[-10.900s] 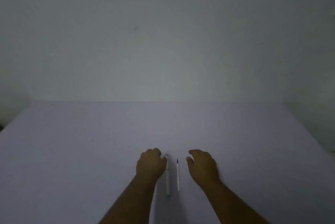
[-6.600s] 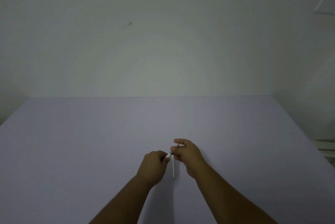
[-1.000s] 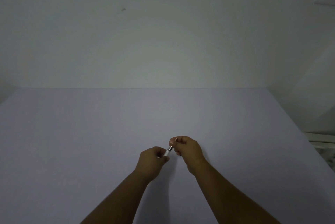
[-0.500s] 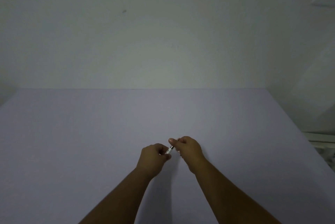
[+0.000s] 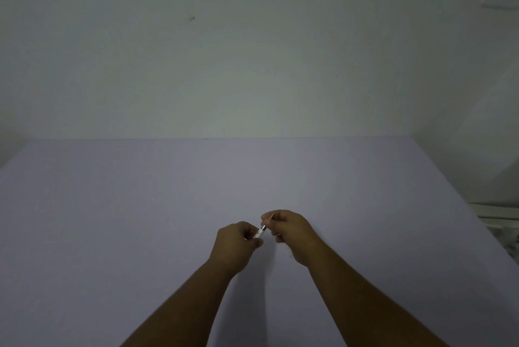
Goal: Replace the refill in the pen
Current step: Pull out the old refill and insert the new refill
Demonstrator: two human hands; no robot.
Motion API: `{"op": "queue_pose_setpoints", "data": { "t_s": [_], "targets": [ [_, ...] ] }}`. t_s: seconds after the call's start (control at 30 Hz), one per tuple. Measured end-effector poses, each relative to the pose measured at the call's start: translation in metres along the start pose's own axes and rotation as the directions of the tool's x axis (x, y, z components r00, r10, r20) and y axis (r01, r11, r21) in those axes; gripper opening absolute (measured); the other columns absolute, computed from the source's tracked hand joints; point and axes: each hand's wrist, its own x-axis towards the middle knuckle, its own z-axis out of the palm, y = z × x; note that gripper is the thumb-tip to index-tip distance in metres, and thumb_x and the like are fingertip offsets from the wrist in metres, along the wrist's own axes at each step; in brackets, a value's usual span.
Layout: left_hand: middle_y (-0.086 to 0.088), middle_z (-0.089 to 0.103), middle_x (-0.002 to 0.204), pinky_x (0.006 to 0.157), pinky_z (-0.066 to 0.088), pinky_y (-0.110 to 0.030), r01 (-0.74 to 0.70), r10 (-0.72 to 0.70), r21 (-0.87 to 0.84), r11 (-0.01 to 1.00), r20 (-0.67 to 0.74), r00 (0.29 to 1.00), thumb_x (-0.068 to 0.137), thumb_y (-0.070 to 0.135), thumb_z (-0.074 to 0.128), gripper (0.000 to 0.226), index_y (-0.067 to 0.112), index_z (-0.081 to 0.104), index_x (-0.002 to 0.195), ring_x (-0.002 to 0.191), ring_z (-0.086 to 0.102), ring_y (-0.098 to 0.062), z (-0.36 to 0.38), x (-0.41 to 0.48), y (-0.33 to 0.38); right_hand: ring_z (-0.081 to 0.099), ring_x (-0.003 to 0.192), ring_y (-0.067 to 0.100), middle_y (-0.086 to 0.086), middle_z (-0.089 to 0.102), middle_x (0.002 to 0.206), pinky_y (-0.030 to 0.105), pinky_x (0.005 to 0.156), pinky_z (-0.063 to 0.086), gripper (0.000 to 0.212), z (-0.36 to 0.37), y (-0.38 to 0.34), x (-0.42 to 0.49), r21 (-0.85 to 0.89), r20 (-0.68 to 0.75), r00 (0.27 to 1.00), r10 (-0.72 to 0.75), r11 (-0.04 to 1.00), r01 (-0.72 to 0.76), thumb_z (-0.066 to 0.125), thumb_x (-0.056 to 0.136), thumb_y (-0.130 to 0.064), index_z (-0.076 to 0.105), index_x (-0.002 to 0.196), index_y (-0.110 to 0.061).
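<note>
My left hand and my right hand meet low in the middle of the view, just above the lilac table. Between them runs a short stretch of the white pen, tilted up to the right. The left hand is closed around its lower end. My right fingers pinch its upper end, and a thin tip pokes out above them. The rest of the pen is hidden inside both hands. I cannot make out the loose refill on the table.
A plain pale wall stands behind the table's far edge. The table's right edge runs diagonally down, with white furniture beyond it. The light is dim.
The pen was lifted off the table from beside the refill and held between both hands. Over the last second the hands stay together at the pen, with only slight finger shifts.
</note>
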Motion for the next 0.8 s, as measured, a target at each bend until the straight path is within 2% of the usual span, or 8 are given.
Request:
{"op": "queue_pose_setpoints", "data": {
  "t_s": [0.13, 0.27, 0.33, 0.43, 0.57, 0.67, 0.73, 0.8],
  "targets": [
    [0.007, 0.063, 0.079, 0.052, 0.033, -0.010, -0.022, 0.022, 0.022, 1.000, 0.016, 1.000, 0.080, 0.022, 0.069, 0.012, 0.016, 0.069, 0.091, 0.061, 0.051, 0.001, 0.0022, -0.0017, 0.0032, 0.048, 0.061, 0.012, -0.003, 0.058, 0.070, 0.026, 0.061, 0.041, 0.029, 0.0029, 0.0001, -0.0014, -0.161, -0.117, 0.992, 0.050, 0.985, -0.069, 0.069, 0.078, -0.044, 0.058, 0.070, -0.017],
    [0.006, 0.062, 0.077, 0.051, 0.032, -0.010, 0.001, -0.001, 0.006, 1.000, -0.004, 1.000, 0.079, 0.020, 0.070, 0.013, 0.015, 0.070, 0.090, 0.060, 0.050, -0.001, 0.0000, -0.0012, 0.0027, 0.052, 0.069, 0.010, -0.004, 0.062, 0.080, 0.023, 0.065, 0.043, 0.003, 0.0035, 0.0027, -0.0060, 0.042, -0.039, 0.999, 0.010, 0.999, -0.009, 0.066, 0.084, -0.025, 0.066, 0.082, -0.022],
    [0.005, 0.062, 0.076, 0.050, 0.032, -0.011, -0.004, 0.004, 0.014, 1.000, 0.007, 1.000, 0.079, 0.020, 0.070, 0.011, 0.014, 0.069, 0.088, 0.058, 0.050, 0.000, 0.0000, -0.0015, 0.0042, 0.051, 0.064, 0.009, -0.003, 0.061, 0.075, 0.022, 0.063, 0.043, 0.006, 0.0027, 0.0022, -0.0059, 0.020, -0.059, 0.998, 0.016, 1.000, -0.015, 0.067, 0.082, -0.023, 0.066, 0.077, -0.021],
    [0.006, 0.061, 0.074, 0.050, 0.031, -0.011, -0.016, 0.016, 0.029, 0.999, 0.020, 1.000, 0.078, 0.021, 0.071, 0.010, 0.015, 0.068, 0.086, 0.057, 0.049, 0.000, 0.0018, -0.0040, 0.0052, 0.047, 0.061, 0.010, -0.002, 0.057, 0.071, 0.024, 0.059, 0.039, 0.022, 0.0032, 0.0005, -0.0058, -0.099, -0.099, 0.990, 0.098, 0.989, -0.108, 0.069, 0.079, -0.039, 0.061, 0.073, -0.019],
    [0.007, 0.060, 0.074, 0.050, 0.031, -0.010, -0.007, 0.007, 0.026, 1.000, 0.020, 1.000, 0.076, 0.021, 0.072, 0.011, 0.015, 0.068, 0.085, 0.058, 0.049, 0.001, 0.0009, -0.0050, 0.0048, 0.051, 0.068, 0.012, -0.001, 0.063, 0.083, 0.022, 0.059, 0.042, 0.002, 0.0017, 0.0024, -0.0076, 0.043, -0.012, 0.996, 0.083, 0.996, -0.083, 0.066, 0.084, -0.024, 0.068, 0.083, -0.024],
    [0.007, 0.061, 0.073, 0.049, 0.031, -0.010, -0.015, 0.014, 0.027, 1.000, 0.033, 0.999, 0.076, 0.021, 0.072, 0.010, 0.015, 0.068, 0.084, 0.056, 0.049, 0.001, 0.0025, -0.0059, 0.0081, 0.046, 0.057, 0.012, 0.001, 0.059, 0.072, 0.024, 0.056, 0.039, 0.022, 0.0020, 0.0019, -0.0068, -0.060, -0.087, 0.992, 0.092, 0.993, -0.097, 0.070, 0.080, -0.033, 0.061, 0.069, -0.016],
    [0.007, 0.061, 0.073, 0.050, 0.031, -0.011, -0.011, 0.010, 0.017, 1.000, 0.032, 0.999, 0.076, 0.020, 0.072, 0.010, 0.015, 0.068, 0.084, 0.057, 0.050, 0.000, 0.0034, -0.0061, 0.0091, 0.045, 0.059, 0.013, 0.002, 0.057, 0.073, 0.026, 0.058, 0.037, 0.033, 0.0032, -0.0001, -0.0065, -0.103, -0.115, 0.988, 0.105, 0.988, -0.117, 0.070, 0.078, -0.043, 0.057, 0.067, -0.014],
    [0.007, 0.061, 0.073, 0.050, 0.032, -0.011, 0.003, -0.003, 0.008, 1.000, 0.020, 1.000, 0.076, 0.020, 0.073, 0.010, 0.015, 0.069, 0.084, 0.058, 0.050, 0.000, 0.0028, -0.0052, 0.0079, 0.050, 0.066, 0.013, 0.001, 0.062, 0.082, 0.025, 0.060, 0.040, 0.023, 0.0021, -0.0012, -0.0068, -0.058, -0.084, 0.992, 0.098, 0.993, -0.103, 0.066, 0.081, -0.040, 0.063, 0.075, -0.018]
  ]
}}
